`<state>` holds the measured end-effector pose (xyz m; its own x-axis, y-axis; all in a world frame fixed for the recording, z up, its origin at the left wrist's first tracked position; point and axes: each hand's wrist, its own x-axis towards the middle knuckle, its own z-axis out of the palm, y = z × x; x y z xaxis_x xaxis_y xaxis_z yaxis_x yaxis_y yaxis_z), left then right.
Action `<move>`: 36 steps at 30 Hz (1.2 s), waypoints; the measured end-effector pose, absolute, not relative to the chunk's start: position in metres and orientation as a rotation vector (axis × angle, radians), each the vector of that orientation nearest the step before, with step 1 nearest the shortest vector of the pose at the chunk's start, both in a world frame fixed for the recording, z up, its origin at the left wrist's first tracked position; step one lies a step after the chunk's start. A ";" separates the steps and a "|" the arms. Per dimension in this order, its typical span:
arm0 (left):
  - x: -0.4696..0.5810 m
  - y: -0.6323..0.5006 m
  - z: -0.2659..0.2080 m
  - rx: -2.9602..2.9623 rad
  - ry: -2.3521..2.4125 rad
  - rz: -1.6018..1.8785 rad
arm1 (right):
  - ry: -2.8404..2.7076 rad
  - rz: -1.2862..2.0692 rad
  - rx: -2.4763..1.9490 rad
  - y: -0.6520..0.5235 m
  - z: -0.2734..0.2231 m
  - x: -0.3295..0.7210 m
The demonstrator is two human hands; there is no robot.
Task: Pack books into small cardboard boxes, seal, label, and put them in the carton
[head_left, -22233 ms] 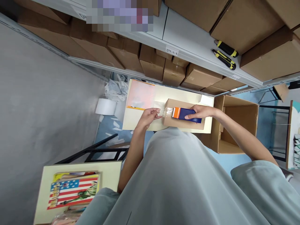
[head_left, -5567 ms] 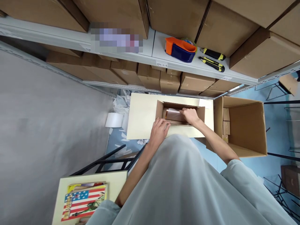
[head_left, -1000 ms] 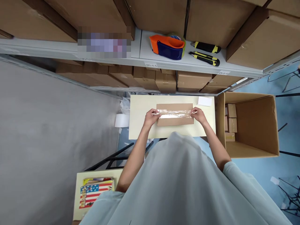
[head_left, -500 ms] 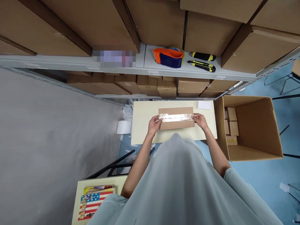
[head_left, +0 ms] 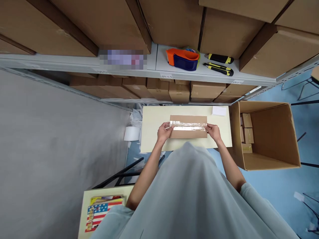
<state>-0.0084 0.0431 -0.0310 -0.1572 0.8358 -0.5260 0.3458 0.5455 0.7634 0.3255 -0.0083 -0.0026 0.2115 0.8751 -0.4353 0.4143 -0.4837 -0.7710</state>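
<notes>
Table (head_left: 152,142) under loaded shelves (head_left: 159,63) bears a taped box (head_left: 188,134)

Closing looks nearly finished: clear tape (head_left: 188,128) runs along the box's top from end to end, and pressing down its ends may be all that is left; the underside is hidden. Mid-table, the box is long, plain brown and flat-topped, its tape shiny and streaky. Left hand (head_left: 164,132) and right hand (head_left: 213,132) each pinch one end, thumb on top.

The left hand (head_left: 164,132) and right hand (head_left: 213,132) hold the ends of a box (head_left: 188,134), shiny tape (head_left: 189,127) running along its top. Beyond the box, a shelf (head_left: 161,63) bears a tape dispenser (head_left: 184,62) and two knives (head_left: 219,58). Right of the box stands a big open carton (head_left: 274,127); left of it, a white roll (head_left: 131,133).
</notes>
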 end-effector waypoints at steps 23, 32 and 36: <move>-0.025 0.082 0.039 1.792 1.600 0.904 | -1.487 0.664 -1.759 0.025 0.058 0.321; 0.006 0.163 0.148 2.219 1.423 1.107 | -1.833 0.284 -1.462 0.126 0.170 0.292; 0.024 0.208 0.166 2.312 1.407 1.104 | -2.021 0.200 -1.375 0.191 0.190 0.277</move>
<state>0.0242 0.2080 0.1660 0.2601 0.8344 0.4859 0.6705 -0.5182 0.5310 0.2766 0.1909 0.1904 -0.2148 0.8703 0.4431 0.7663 0.4315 -0.4760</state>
